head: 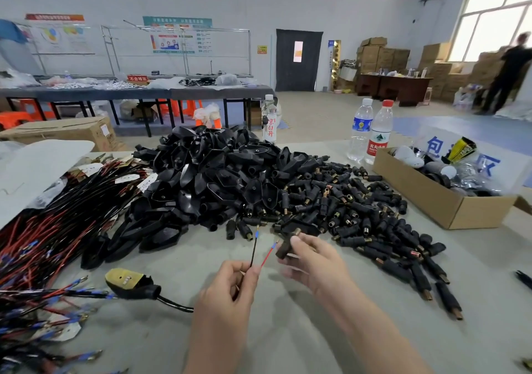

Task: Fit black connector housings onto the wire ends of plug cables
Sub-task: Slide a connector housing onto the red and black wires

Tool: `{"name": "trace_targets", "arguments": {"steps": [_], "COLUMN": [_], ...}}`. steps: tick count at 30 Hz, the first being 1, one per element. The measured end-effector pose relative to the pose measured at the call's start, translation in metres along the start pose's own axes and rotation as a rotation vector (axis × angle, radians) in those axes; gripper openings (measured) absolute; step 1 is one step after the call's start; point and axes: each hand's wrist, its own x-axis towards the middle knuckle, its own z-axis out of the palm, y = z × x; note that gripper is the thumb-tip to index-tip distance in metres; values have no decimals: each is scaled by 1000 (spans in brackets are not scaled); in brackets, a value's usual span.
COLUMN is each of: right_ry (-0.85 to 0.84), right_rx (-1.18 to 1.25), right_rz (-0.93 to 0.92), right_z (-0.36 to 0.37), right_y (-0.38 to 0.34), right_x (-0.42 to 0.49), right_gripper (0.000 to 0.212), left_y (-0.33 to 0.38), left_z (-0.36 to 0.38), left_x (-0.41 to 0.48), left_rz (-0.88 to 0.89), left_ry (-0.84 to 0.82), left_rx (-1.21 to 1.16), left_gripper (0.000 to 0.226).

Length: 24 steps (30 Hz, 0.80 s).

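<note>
My left hand (230, 284) pinches a cable's two wire ends, a black wire (254, 251) and a red wire (267, 255), both with blue-sleeved tips pointing up and away. Just to their right, my right hand (312, 261) holds a black connector housing (285, 247) with a brass end, close to the red wire's tip. A big pile of black shells (213, 178) and small connector housings (359, 215) covers the table behind. The cable's plug (129, 283) lies at the left.
A heap of red and black cables (51, 229) fills the left side. A cardboard box (437, 198) of odds and ends stands at the right, water bottles (371, 132) behind it. A person stands far off by stacked cartons at the right.
</note>
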Motion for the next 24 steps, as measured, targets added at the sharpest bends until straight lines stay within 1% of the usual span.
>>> {"name": "trace_targets", "arguments": {"steps": [1, 2, 4, 7, 11, 13, 18, 24], "right_ry": [-25, -44, -66, -68, -27, -17, -19, -4], "right_rx": [240, 386, 496, 556, 649, 674, 625, 597], "right_rz": [64, 107, 151, 177, 194, 199, 206, 203], "right_z": [-5, -10, -13, -10, -12, -13, -8, -8], "right_y": [2, 4, 6, 4, 0, 0, 0, -2], "right_x": [-4, -7, -9, -10, -8, -7, -9, -10], "right_gripper": [20, 26, 30, 26, 32, 33, 23, 20], "left_y": [-2, -3, -5, -6, -7, -8, -11, -10], "left_z": [1, 2, 3, 4, 4, 3, 5, 5], "left_x": [0, -1, 0, -1, -2, -2, -1, -2], "left_rz": [16, 33, 55, 67, 78, 73, 86, 115], "left_ry": [-7, -22, -68, -116, -138, -139, -150, -159], "left_rx": [-7, -10, -8, -26, -26, -25, -8, 38], "left_gripper": [28, 26, 21, 19, 32, 31, 29, 29]}}
